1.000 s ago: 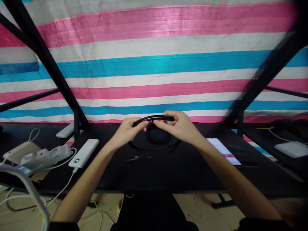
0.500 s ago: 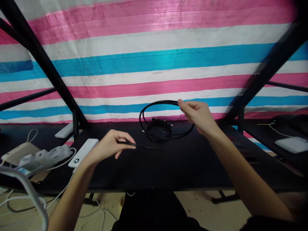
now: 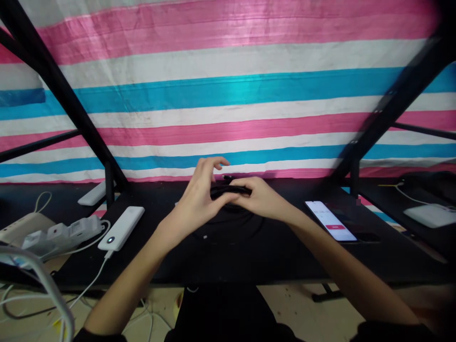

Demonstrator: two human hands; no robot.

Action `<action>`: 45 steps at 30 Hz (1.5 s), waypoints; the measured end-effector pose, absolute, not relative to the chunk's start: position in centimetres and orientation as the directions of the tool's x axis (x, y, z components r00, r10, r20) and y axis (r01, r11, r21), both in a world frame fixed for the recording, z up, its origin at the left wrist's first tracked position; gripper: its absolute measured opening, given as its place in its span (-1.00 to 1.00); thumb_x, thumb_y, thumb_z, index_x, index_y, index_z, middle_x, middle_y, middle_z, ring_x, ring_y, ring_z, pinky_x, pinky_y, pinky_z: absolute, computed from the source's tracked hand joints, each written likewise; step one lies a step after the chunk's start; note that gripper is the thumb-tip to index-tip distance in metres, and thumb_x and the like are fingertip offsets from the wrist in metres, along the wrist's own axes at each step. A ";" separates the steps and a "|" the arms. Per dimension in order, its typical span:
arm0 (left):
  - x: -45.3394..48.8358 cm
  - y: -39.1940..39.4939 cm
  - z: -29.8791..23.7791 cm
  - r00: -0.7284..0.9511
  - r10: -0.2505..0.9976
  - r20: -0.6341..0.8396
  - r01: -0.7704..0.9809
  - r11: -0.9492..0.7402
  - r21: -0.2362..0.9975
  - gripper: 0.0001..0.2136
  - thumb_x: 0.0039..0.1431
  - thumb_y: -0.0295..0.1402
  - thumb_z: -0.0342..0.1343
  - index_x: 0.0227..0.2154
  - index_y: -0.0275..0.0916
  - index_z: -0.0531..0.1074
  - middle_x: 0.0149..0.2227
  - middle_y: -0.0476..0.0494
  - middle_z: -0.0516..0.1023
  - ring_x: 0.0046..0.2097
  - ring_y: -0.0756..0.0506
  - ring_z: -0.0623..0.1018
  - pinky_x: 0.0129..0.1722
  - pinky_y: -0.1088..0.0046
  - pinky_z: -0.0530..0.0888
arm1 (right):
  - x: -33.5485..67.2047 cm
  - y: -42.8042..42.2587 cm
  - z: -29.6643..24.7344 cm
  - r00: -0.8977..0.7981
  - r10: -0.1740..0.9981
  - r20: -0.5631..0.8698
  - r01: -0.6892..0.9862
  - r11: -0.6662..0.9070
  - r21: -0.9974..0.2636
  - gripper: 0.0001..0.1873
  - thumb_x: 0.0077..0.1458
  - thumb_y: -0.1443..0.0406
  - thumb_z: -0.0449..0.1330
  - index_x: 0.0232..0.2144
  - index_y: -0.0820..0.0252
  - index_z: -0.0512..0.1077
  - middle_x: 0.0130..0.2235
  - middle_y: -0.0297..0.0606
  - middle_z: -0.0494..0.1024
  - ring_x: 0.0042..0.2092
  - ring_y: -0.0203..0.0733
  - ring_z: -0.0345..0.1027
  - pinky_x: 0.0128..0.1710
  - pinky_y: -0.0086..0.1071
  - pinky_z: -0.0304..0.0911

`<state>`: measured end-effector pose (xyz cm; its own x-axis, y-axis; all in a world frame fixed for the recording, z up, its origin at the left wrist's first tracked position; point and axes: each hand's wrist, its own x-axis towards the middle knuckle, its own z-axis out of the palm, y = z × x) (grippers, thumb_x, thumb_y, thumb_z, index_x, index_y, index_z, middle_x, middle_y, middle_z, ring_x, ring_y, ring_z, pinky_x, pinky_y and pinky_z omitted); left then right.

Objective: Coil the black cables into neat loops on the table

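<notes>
Evidently, the right hand (image 3: 258, 198) grips a coiled black cable (image 3: 235, 189); the left hand (image 3: 196, 194) stands open, thumb against the coil. The bundle looks mostly gathered, yet faint loops lie loose at six o'clock. Beyond, the white power bank (image 3: 121, 229) sits towards eight, the lit smartphone (image 3: 328, 219) towards four, neither obstructing.

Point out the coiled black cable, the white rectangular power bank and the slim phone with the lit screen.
Coiled black cable (image 3: 230, 189): head view, upper strands of the coil.
White rectangular power bank (image 3: 123, 227): head view, middle of its top face.
Slim phone with the lit screen (image 3: 329, 220): head view, screen centre.
</notes>
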<state>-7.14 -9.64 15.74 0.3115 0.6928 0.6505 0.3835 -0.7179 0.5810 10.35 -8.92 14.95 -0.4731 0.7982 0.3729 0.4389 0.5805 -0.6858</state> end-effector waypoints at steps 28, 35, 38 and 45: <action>-9.1 -8.6 11.4 0.057 0.981 0.183 -0.519 -0.128 0.845 -0.38 0.07 -0.07 0.13 -0.76 -0.25 -0.17 -0.78 0.16 -0.17 -0.75 0.17 -0.07 -0.77 0.60 -0.03 | 10.8 -8.4 13.8 -0.247 0.945 0.217 -0.291 0.141 -0.946 -0.55 -0.10 0.19 0.31 -0.66 0.16 0.09 -0.71 -0.59 -0.09 -0.68 -0.53 -0.28 -0.72 -0.51 -0.33; -9.8 -8.9 11.6 0.285 0.935 0.213 -0.474 -0.056 0.879 -0.45 0.01 -0.04 0.16 -0.78 -0.24 0.00 -0.80 0.17 -0.11 -0.75 0.15 0.04 -0.68 0.57 0.21 | 10.9 -8.1 12.4 -0.179 0.976 0.121 -0.286 0.066 -0.956 -0.40 -0.02 0.14 0.24 -0.73 0.13 -0.12 -0.75 -0.59 -0.17 -0.71 -0.53 -0.34 -0.72 -0.47 -0.42; -10.5 -8.9 12.6 0.293 0.939 0.180 -0.319 -0.081 0.944 -0.50 -0.01 -0.09 0.20 -0.76 -0.24 0.06 -0.81 0.19 -0.09 -0.78 0.17 0.00 -0.76 0.60 0.05 | 11.7 -7.8 12.7 -0.279 0.960 0.025 -0.069 0.006 -0.998 -0.49 0.00 0.15 0.26 -0.68 0.14 0.00 -0.73 -0.60 -0.12 -0.69 -0.53 -0.32 -0.71 -0.49 -0.42; -10.4 -8.4 12.7 -0.005 0.976 0.217 -0.350 -0.205 0.914 -0.42 0.03 -0.03 0.15 -0.76 -0.21 -0.10 -0.80 0.18 -0.13 -0.78 0.17 -0.04 -0.77 0.55 -0.14 | 11.4 -8.3 12.7 -0.416 0.905 0.090 -0.210 0.000 -0.978 -0.47 0.02 0.10 0.22 -0.66 0.16 -0.03 -0.67 -0.58 -0.11 -0.66 -0.54 -0.32 -0.71 -0.53 -0.34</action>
